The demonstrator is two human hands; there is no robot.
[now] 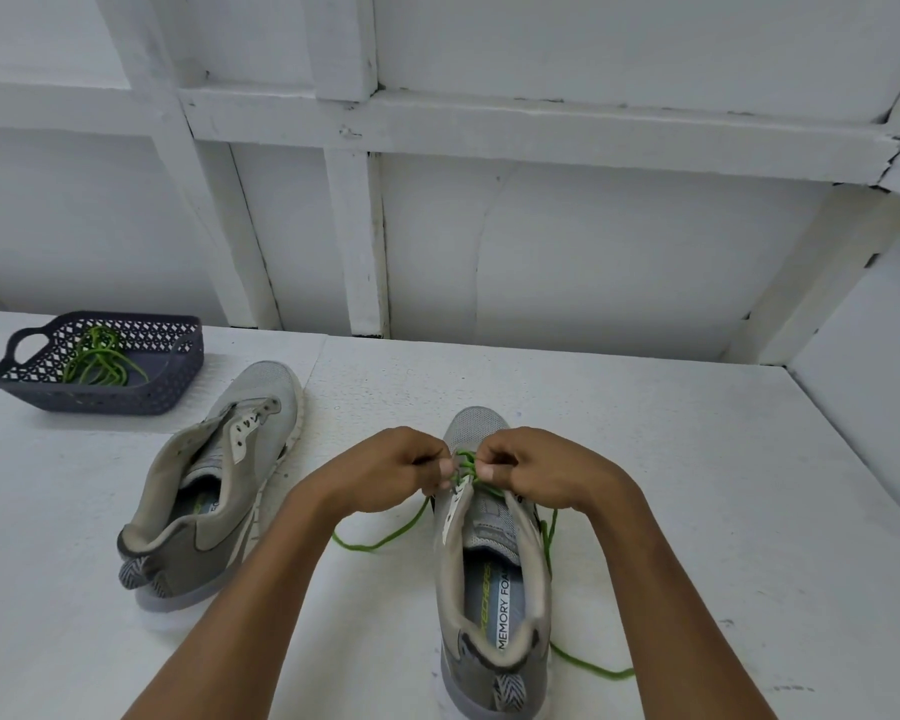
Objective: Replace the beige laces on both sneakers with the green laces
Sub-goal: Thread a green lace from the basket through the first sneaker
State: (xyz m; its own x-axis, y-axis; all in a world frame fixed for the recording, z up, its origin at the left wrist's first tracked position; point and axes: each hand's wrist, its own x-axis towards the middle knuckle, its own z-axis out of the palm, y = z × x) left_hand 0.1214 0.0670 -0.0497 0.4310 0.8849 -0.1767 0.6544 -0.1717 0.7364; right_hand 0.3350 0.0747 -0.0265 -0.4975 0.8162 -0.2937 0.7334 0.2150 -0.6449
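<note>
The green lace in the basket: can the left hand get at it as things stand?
Probably yes, but not at once: the left hand pinches the lace on the near sneaker. The basket is open on top, and only the unlaced sneaker lies between.

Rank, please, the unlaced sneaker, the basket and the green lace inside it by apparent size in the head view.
1. unlaced sneaker
2. basket, close behind; it sits farther away, so order is unsure
3. spare green lace, clearly smallest
</note>
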